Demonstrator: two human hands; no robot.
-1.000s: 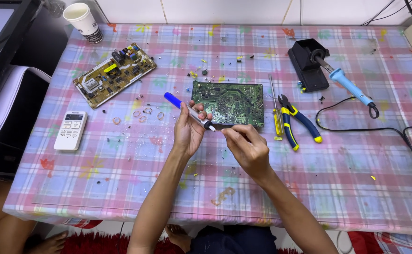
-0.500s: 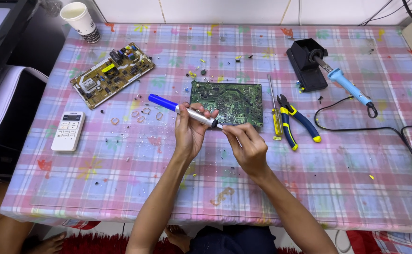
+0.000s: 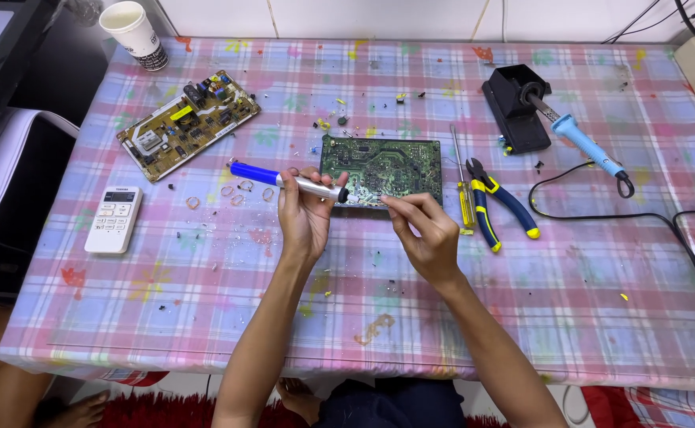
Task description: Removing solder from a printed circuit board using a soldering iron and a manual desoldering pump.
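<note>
We are holding a blue-and-silver desoldering pump (image 3: 288,179) in our left hand (image 3: 304,218), its fingers wrapped around the silver barrel, black tip pointing right toward our other hand. The pump is lying nearly level, just above the near edge of the green board (image 3: 382,169), which is resting flat on the desk (image 3: 204,317) at centre.

Our right hand (image 3: 423,230) is sitting close by, fingers (image 3: 399,205) pinched narrow. Whether they are gripping something small, we cannot tell; anything there is too tiny to make out.

We are judging the step as tending the pump's tip rather than working the board: both hands are meeting in front of the board, not over a joint.

The next move is calling for a steady left grip and a fine right pinch right at the nozzle.

Also on the desk: a second, tan board (image 3: 187,124) to the left, a white remote (image 3: 114,219) below it, pliers (image 3: 499,208) and a yellow screwdriver (image 3: 463,190) just right of the green board, a soldering iron (image 3: 577,139) parked in its black stand (image 3: 514,111), a paper cup (image 3: 133,33) at the far left corner.
</note>
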